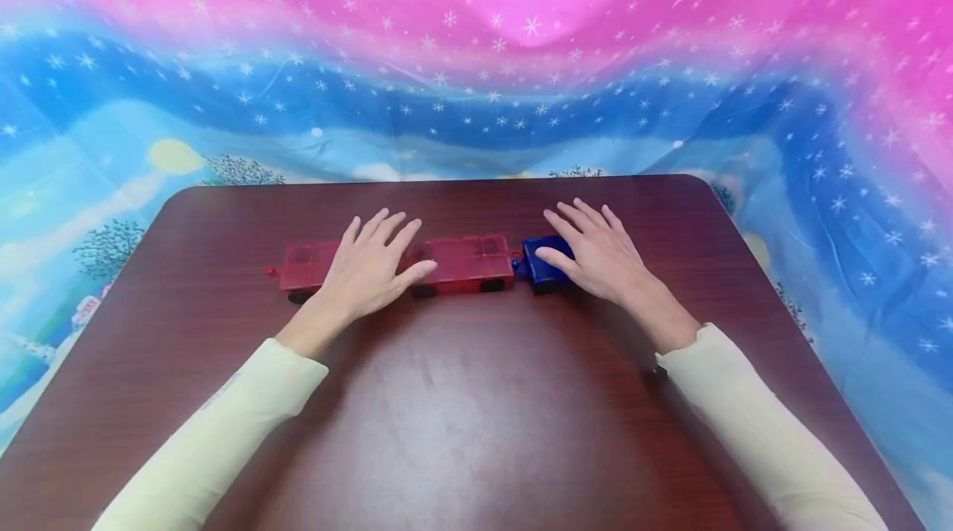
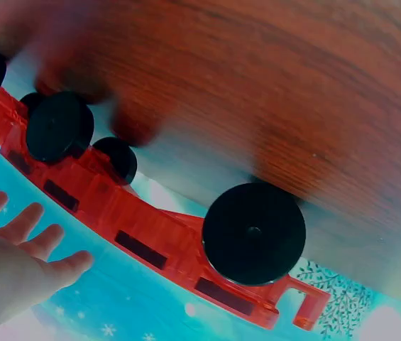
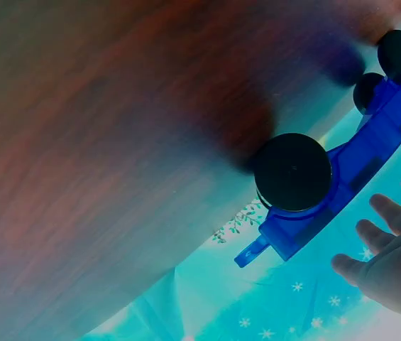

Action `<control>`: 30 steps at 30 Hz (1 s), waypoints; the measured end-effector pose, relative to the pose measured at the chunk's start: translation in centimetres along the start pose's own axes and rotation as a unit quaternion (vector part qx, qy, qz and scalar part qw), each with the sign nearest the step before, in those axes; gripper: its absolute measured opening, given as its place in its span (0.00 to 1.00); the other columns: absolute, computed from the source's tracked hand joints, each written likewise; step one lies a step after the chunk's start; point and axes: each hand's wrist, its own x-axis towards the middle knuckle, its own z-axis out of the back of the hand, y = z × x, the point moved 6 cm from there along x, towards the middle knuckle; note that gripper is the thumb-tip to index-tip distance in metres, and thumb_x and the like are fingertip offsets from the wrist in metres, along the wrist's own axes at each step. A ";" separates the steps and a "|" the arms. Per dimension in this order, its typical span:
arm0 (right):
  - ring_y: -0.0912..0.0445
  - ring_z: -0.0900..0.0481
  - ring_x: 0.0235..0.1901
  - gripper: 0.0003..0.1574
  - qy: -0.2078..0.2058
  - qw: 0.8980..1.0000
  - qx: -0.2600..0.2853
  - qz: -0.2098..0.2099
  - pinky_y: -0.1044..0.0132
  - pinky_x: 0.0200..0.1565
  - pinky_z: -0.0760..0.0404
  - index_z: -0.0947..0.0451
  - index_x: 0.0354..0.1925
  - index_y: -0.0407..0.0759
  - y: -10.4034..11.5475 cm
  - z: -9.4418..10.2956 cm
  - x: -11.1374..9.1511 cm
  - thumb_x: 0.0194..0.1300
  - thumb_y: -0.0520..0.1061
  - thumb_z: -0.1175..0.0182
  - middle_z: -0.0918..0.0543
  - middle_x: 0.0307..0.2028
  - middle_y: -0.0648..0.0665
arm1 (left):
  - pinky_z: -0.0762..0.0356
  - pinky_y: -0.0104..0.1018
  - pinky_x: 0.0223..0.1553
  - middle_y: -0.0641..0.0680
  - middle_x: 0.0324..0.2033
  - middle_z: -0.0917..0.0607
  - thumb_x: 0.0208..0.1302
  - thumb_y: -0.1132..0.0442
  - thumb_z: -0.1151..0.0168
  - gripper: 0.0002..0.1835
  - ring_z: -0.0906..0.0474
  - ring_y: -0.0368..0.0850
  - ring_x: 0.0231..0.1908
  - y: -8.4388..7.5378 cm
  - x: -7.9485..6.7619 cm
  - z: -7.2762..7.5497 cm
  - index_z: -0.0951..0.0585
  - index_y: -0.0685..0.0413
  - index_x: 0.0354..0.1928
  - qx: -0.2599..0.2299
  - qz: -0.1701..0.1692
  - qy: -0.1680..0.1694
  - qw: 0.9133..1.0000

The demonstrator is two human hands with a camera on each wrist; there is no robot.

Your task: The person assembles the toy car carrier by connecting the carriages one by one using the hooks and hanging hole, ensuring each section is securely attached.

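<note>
A row of wheeled toy wagons stands on the dark wood table. At left in the head view, a see-through red wagon (image 1: 301, 266) lies partly behind my left hand (image 1: 368, 266), whose fingers are spread and point away from me. To its right another red wagon (image 1: 469, 258) reaches toward a blue wagon (image 1: 532, 254). My right hand (image 1: 599, 258), fingers spread as well, covers much of the blue one. Neither hand grips anything. Black wheels (image 2: 253, 234) and a hooked red coupling (image 2: 310, 305) show in the left wrist view. In the right wrist view, a blue coupling tab (image 3: 251, 250) juts from the blue wagon's end.
The brown table (image 1: 417, 399) has rounded far corners. Behind it and along its sides hangs a pink and blue cloth (image 1: 484, 84) printed with snowflakes. Pale yellow sleeves cover both forearms.
</note>
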 end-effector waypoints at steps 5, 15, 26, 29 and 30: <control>0.42 0.53 0.78 0.47 -0.002 1.000 0.007 0.014 0.39 0.74 0.58 0.42 0.79 0.48 -0.1 -0.2 -0.4 0.75 0.72 0.54 0.41 0.77 0.38 | 0.58 0.62 0.74 0.60 0.74 0.35 0.69 0.32 0.46 0.42 0.48 0.60 0.76 -0.8 0.2 -0.2 0.34 0.47 0.77 0.005 -0.021 -0.007 1.000; 0.42 0.52 0.78 0.47 -0.001 1.000 0.004 0.027 0.39 0.74 0.58 0.41 0.78 0.47 -0.2 -0.7 -1.0 0.74 0.70 0.50 0.41 0.77 0.39 | 0.57 0.62 0.74 0.58 0.75 0.37 0.70 0.30 0.49 0.43 0.49 0.60 0.76 -2.0 0.9 -0.7 0.37 0.47 0.78 0.022 -0.035 0.012 0.999; 0.42 0.52 0.78 0.49 0.002 0.999 -0.008 0.037 0.39 0.74 0.58 0.43 0.79 0.49 -0.5 -1.7 -1.3 0.73 0.73 0.53 0.42 0.77 0.40 | 0.57 0.62 0.74 0.59 0.76 0.38 0.68 0.27 0.53 0.46 0.49 0.60 0.76 -3.5 1.6 -2.0 0.40 0.47 0.79 0.028 -0.052 0.034 0.998; 0.42 0.53 0.78 0.49 0.005 0.999 -0.011 0.037 0.39 0.74 0.59 0.44 0.79 0.49 -0.6 -2.0 -1.3 0.73 0.74 0.54 0.43 0.78 0.40 | 0.57 0.62 0.74 0.59 0.76 0.38 0.68 0.26 0.54 0.47 0.50 0.60 0.76 -3.8 1.8 -2.2 0.41 0.47 0.80 0.032 -0.057 0.035 0.997; 0.42 0.53 0.78 0.50 0.006 0.999 -0.011 0.037 0.39 0.74 0.59 0.44 0.80 0.49 -0.6 -2.0 -1.2 0.73 0.75 0.54 0.43 0.78 0.40 | 0.57 0.62 0.74 0.59 0.76 0.39 0.68 0.26 0.55 0.47 0.50 0.60 0.77 -3.9 1.9 -2.2 0.41 0.47 0.80 0.033 -0.058 0.035 0.997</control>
